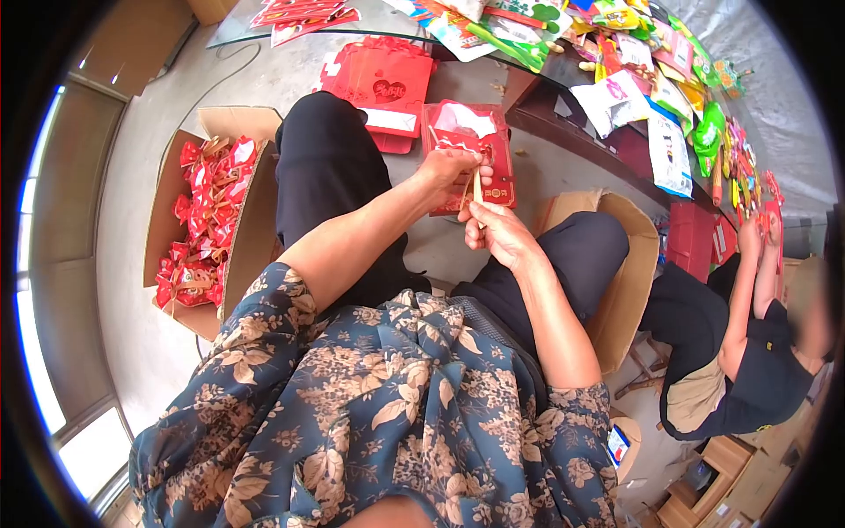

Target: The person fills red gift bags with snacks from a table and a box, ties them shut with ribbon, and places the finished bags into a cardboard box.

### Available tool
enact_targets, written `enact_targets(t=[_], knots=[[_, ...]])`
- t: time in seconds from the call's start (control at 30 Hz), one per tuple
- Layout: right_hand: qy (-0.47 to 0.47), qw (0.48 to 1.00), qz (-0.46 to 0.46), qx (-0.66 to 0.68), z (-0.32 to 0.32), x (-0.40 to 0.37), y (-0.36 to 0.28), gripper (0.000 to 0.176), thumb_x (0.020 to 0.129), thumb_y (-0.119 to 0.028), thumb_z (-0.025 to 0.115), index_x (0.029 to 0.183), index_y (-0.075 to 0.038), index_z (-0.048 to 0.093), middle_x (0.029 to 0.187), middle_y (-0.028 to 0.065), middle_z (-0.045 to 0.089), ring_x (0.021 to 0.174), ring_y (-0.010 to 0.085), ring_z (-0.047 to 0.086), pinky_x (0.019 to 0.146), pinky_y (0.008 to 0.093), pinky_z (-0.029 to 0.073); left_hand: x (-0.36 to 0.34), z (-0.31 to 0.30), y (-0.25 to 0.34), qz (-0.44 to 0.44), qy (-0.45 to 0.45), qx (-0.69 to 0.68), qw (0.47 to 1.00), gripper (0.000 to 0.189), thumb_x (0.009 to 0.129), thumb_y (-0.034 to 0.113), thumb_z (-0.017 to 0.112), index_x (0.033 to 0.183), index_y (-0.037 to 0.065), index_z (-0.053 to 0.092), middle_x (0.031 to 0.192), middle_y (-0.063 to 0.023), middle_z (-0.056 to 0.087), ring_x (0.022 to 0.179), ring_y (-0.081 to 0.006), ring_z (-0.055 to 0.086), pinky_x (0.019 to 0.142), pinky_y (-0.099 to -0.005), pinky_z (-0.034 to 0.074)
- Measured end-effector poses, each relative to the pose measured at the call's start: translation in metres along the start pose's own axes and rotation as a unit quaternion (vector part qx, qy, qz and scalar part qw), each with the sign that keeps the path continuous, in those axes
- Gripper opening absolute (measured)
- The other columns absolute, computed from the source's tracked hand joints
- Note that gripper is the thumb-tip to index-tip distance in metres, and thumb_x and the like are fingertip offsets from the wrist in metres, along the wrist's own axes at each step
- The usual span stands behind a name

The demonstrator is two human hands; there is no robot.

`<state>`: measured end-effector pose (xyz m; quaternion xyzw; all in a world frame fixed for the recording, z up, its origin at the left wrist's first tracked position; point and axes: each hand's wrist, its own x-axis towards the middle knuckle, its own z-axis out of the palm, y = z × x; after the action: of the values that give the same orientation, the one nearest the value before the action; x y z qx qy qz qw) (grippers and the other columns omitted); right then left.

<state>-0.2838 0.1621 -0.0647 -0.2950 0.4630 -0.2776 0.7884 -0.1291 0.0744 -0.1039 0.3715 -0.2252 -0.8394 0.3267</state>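
Note:
Both of my hands meet above my knees, near the red printed box (502, 163). My left hand (453, 174) is closed round the gathered top of a red bag (458, 141), which has a white patch and lies over the box. A thin pale strip (477, 189) runs from that hand down to my right hand (500, 234), whose fingers are pinched on its lower end. Where the strip passes between the left fingers is hidden.
A cardboard box (242, 255) of red bags stands left; an open cardboard box (627, 290) is by my right knee. Red boxes (387, 84) lie ahead. Snack packets (616, 97) cover the table (563, 132). A co-worker (748, 370) sits at the right.

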Motion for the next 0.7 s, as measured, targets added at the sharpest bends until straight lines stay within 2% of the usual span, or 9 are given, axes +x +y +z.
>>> enact_targets(t=[0.07,0.13,0.17,0.3,0.4,0.43,0.63,0.7], knots=[[-0.010,0.999,-0.004,0.037,-0.001,0.000,0.000,0.031,0.100,-0.034,0.048,0.092,-0.005,0.057,0.065,-0.0002,0.055,0.060,0.0122,0.053,0.057,0.0248,0.043,0.003,-0.002,-0.002,0.012,-0.015,-0.025,0.999,0.017,0.094,0.015,0.054,0.100,0.002,0.063,0.093,-0.0097,0.069,0.083,-0.0206,0.066,0.075,-0.0378,0.055],[0.024,0.998,-0.010,0.052,-0.001,0.002,0.001,0.031,0.098,-0.036,0.052,0.094,-0.006,0.058,0.067,0.0005,0.057,0.058,0.0121,0.055,0.055,0.0251,0.044,0.004,-0.003,-0.002,0.021,-0.031,-0.042,0.998,0.017,0.094,0.014,0.054,0.100,0.002,0.063,0.092,-0.0103,0.069,0.081,-0.0210,0.067,0.073,-0.0377,0.056],[0.041,0.997,-0.013,0.059,0.001,0.003,0.001,0.031,0.097,-0.037,0.054,0.095,-0.006,0.058,0.068,0.0008,0.058,0.057,0.0121,0.056,0.054,0.0253,0.045,-0.003,0.006,0.003,0.007,0.014,-0.039,0.999,0.017,0.094,0.013,0.053,0.100,0.000,0.062,0.091,-0.0118,0.068,0.079,-0.0220,0.067,0.069,-0.0380,0.057],[0.053,0.997,0.003,0.060,0.006,0.006,-0.004,0.026,0.092,-0.037,0.062,0.091,-0.011,0.056,0.069,-0.0002,0.058,0.060,0.0124,0.056,0.054,0.0248,0.043,-0.001,0.007,-0.001,0.015,0.013,-0.042,0.999,0.018,0.095,0.014,0.052,0.100,-0.001,0.061,0.089,-0.0120,0.067,0.077,-0.0230,0.067,0.065,-0.0381,0.058],[0.038,0.996,0.010,0.080,0.009,0.015,-0.006,0.023,0.090,-0.033,0.067,0.086,-0.013,0.055,0.068,-0.0011,0.057,0.060,0.0125,0.056,0.053,0.0245,0.042,-0.006,0.013,0.002,0.011,0.018,-0.043,0.999,0.018,0.096,0.014,0.052,0.099,-0.002,0.060,0.089,-0.0121,0.067,0.076,-0.0235,0.066,0.064,-0.0388,0.058],[0.041,0.995,0.009,0.089,0.012,0.018,-0.006,0.022,0.089,-0.031,0.067,0.086,-0.013,0.055,0.068,-0.0013,0.056,0.059,0.0125,0.055,0.053,0.0244,0.042,-0.011,0.013,0.005,-0.022,0.016,-0.033,0.999,0.018,0.096,0.014,0.051,0.098,-0.002,0.060,0.088,-0.0125,0.066,0.076,-0.0240,0.066,0.064,-0.0395,0.058],[0.034,0.996,0.013,0.077,0.007,0.022,0.000,0.018,0.089,-0.024,0.068,0.086,-0.012,0.056,0.067,-0.0019,0.055,0.058,0.0120,0.054,0.053,0.0248,0.042,-0.007,0.010,0.000,0.004,0.016,-0.041,0.999,0.017,0.095,0.015,0.053,0.098,-0.001,0.060,0.089,-0.0113,0.067,0.080,-0.0231,0.066,0.068,-0.0403,0.058],[0.029,0.998,0.018,0.054,0.004,0.016,0.002,0.018,0.089,-0.024,0.068,0.086,-0.011,0.056,0.068,-0.0017,0.055,0.059,0.0123,0.054,0.054,0.0254,0.042,-0.010,0.012,0.004,0.006,0.049,-0.015,0.999,0.016,0.094,0.015,0.054,0.099,0.001,0.061,0.090,-0.0109,0.068,0.081,-0.0226,0.067,0.071,-0.0393,0.057]])
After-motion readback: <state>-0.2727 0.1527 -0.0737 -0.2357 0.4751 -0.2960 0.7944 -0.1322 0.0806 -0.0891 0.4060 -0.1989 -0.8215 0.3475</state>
